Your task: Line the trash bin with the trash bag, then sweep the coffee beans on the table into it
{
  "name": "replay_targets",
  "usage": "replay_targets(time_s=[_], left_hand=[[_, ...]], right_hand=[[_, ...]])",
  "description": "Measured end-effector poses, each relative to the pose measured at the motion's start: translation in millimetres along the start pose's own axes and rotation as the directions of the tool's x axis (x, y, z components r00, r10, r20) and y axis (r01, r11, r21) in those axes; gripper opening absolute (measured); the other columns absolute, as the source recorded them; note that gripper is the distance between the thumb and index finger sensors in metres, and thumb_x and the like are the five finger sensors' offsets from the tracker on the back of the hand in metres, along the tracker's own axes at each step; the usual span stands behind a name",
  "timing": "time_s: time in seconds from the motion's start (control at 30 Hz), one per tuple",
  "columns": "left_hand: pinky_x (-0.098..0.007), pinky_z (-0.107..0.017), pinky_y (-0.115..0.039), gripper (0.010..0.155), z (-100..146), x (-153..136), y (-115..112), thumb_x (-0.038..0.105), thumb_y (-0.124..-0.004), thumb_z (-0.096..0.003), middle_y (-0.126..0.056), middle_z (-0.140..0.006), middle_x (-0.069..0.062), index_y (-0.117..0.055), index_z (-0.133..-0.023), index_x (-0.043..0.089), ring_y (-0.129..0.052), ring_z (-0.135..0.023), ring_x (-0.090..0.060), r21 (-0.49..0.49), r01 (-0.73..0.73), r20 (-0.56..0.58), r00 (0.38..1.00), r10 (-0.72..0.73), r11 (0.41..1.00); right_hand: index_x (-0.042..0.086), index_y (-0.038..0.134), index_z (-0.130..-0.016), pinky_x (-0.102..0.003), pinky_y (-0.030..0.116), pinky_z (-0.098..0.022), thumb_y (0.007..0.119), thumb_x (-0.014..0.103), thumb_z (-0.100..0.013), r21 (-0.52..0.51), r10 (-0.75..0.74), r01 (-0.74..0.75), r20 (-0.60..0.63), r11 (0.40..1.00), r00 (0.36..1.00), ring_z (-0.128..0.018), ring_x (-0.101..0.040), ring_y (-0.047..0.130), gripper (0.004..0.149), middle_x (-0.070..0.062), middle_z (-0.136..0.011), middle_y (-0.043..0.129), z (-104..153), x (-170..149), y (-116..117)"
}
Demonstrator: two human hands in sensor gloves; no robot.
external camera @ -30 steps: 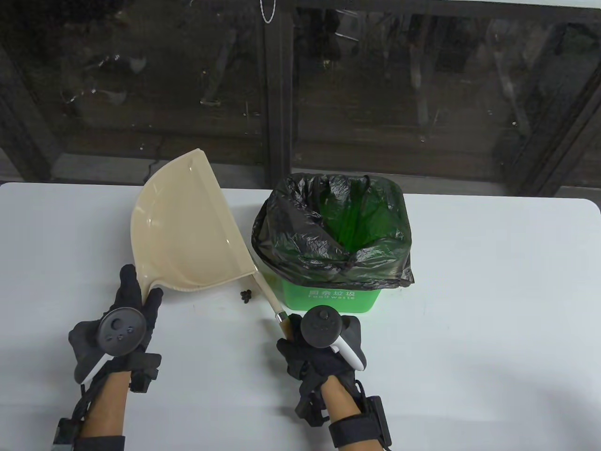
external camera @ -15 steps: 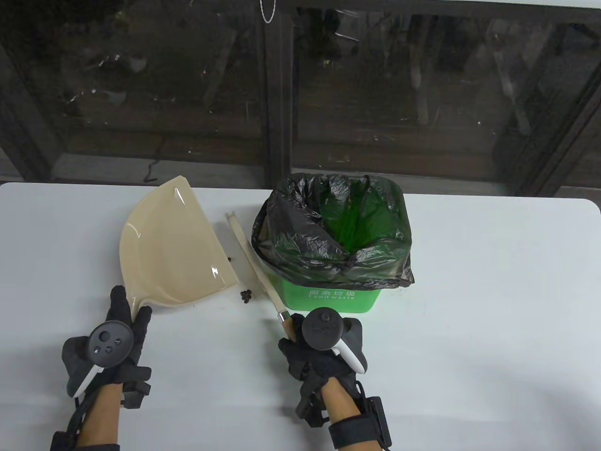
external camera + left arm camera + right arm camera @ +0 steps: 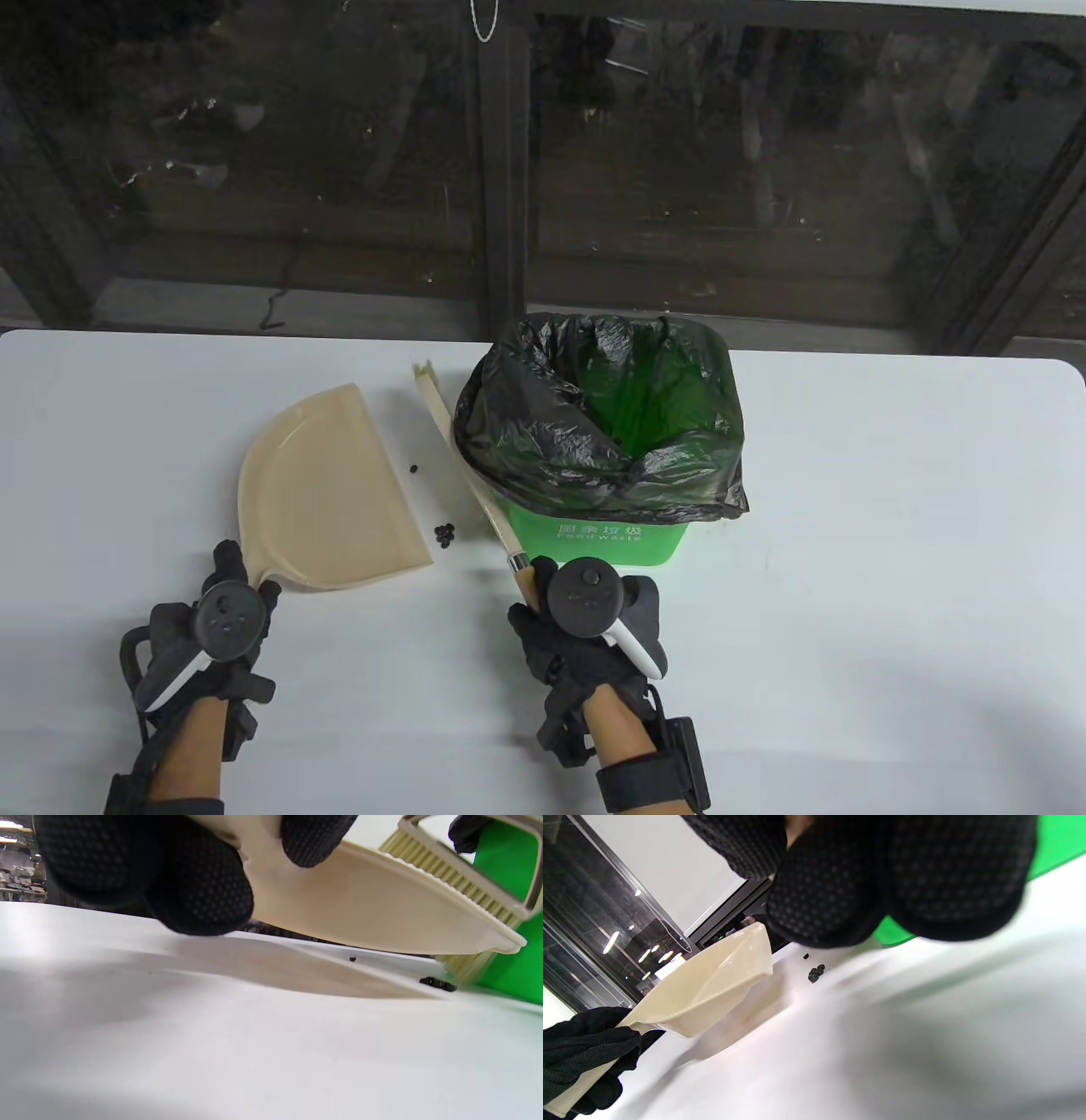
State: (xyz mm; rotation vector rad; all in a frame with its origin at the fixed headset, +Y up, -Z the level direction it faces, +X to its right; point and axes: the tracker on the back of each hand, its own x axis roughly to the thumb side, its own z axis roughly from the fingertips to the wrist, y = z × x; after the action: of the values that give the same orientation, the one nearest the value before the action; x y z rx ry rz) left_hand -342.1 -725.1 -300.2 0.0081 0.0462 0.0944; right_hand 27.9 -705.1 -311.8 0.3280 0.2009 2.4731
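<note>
The left hand [image 3: 222,624] gripped the dustpan [image 3: 331,501] by its handle, and the right hand [image 3: 585,632] was curled round the brush [image 3: 475,492] handle. Between them, just ahead, lay the beans [image 3: 445,533], probably light, hard and prone to roll. Beyond the right hand stood the lined bin [image 3: 602,535].

Narrow bare strip between dustpan [image 3: 327,492] and brush [image 3: 462,463] – beans [image 3: 444,533] there, bin [image 3: 607,475] blocking right, open table [image 3: 891,552] beyond

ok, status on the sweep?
Left hand holds dustpan, right hand holds brush. Beans on table between them. Bin lined. Nothing blocking.
</note>
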Motion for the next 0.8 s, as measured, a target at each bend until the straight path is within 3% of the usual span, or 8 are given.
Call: replay_targets(time_s=[0.33, 0.8], left_hand=[[-0.049, -0.039, -0.084, 0.068, -1, 8, -12, 0.03, -0.06, -0.073, -0.077, -0.093, -0.025, -0.034, -0.115, -0.017, -0.101, -0.046, -0.031, -0.08, 0.038, 0.017, 0.999, -0.037, 0.996], [-0.048, -0.036, -0.085, 0.069, -5, 22, -15, 0.029, -0.06, -0.0735, -0.077, -0.093, -0.026, -0.034, -0.114, -0.019, -0.101, -0.043, -0.03, -0.131, 0.076, 0.04, 0.997, -0.071, 0.988]], right_hand=[[-0.005, 0.042, -0.099, -0.033, 0.09, -0.018, 0.072, 0.031, -0.053, -0.032, 0.125, -0.123, 0.038, 0.992, 0.991, -0.031, -0.008, 0.097, 0.065, -0.012, -0.07, 0.084, 5, 14, -1], [-0.006, 0.042, -0.099, -0.033, 0.09, -0.016, 0.072, 0.03, -0.053, 0.079, 0.177, -0.177, 0.01, 0.981, 0.984, -0.029, -0.008, 0.098, 0.065, -0.013, -0.07, 0.084, 2, 18, 10]])
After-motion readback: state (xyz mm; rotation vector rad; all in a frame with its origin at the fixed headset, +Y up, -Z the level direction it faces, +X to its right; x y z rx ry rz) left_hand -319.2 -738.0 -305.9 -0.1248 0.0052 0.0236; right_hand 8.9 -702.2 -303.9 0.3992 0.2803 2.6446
